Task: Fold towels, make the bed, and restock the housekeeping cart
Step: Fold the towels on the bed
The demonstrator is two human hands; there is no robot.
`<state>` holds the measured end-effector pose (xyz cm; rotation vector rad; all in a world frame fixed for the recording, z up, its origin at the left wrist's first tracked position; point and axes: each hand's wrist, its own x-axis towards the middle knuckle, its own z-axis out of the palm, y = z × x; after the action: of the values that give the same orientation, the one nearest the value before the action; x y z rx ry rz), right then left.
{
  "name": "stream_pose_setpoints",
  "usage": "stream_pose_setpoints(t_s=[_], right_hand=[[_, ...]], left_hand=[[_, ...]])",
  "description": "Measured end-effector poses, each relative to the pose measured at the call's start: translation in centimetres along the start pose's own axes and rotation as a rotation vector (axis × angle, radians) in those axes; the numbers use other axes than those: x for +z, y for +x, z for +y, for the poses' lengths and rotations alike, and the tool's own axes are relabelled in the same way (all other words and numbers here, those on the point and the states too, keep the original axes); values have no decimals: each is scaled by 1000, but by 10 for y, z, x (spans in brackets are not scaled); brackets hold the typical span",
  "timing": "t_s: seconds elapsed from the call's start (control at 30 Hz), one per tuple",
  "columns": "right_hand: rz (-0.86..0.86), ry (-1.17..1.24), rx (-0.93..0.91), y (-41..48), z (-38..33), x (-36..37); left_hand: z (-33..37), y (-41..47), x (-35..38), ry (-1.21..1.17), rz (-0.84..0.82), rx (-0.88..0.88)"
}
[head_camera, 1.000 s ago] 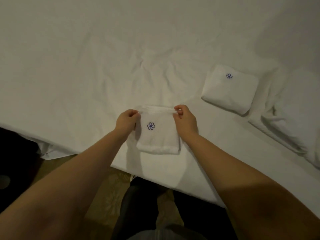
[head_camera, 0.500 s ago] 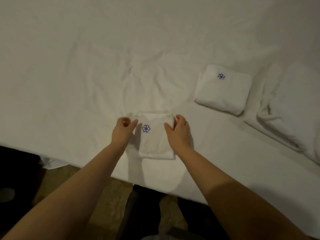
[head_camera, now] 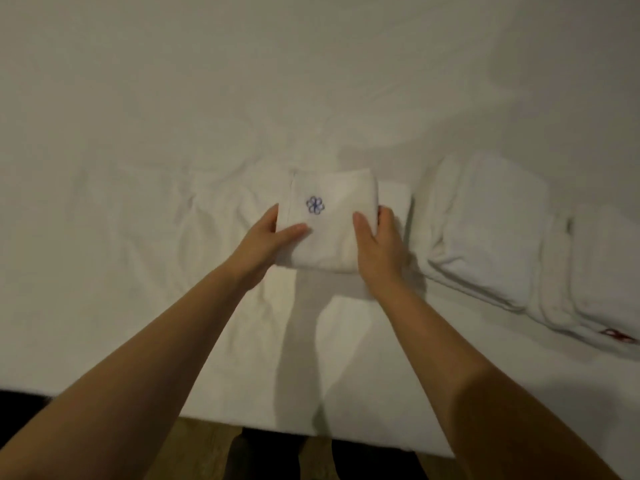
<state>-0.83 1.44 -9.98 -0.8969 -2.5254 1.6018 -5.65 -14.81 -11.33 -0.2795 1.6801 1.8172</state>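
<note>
A small white folded towel [head_camera: 334, 220] with a blue flower emblem is held between both hands above the white bed sheet [head_camera: 166, 109]. My left hand [head_camera: 265, 242] grips its left side, thumb on top. My right hand [head_camera: 381, 249] grips its right side, thumb also on top. The fingers of both hands are hidden under or behind the towel. Beneath it, a strip of a second folded towel [head_camera: 396, 202] shows at the right, so the held towel sits over that one.
A heap of loose white towels [head_camera: 485, 233] lies on the bed to the right, one with a red emblem [head_camera: 618, 336]. The bed's near edge [head_camera: 346, 441] runs across the bottom, with tan floor [head_camera: 207, 455] and my dark-clad legs below it.
Both hands took the folded towel by its sides and carried it right and away from me, over the other folded towel. The view shifted right with them.
</note>
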Motion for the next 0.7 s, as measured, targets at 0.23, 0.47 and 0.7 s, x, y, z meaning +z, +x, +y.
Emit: stream_pose_setpoints(t_s=[0.23,0.47,0.7], right_hand=[[-51,-389,85,58,33,-38],[-381,-916,-269,47,84,-33],[-328,-963,-323,39,73,-49]], left_hand=[[-14,64,54,379,74,-46],[-52,47,69,1352,145,219],[-46,33,93,1583,-5,-42]])
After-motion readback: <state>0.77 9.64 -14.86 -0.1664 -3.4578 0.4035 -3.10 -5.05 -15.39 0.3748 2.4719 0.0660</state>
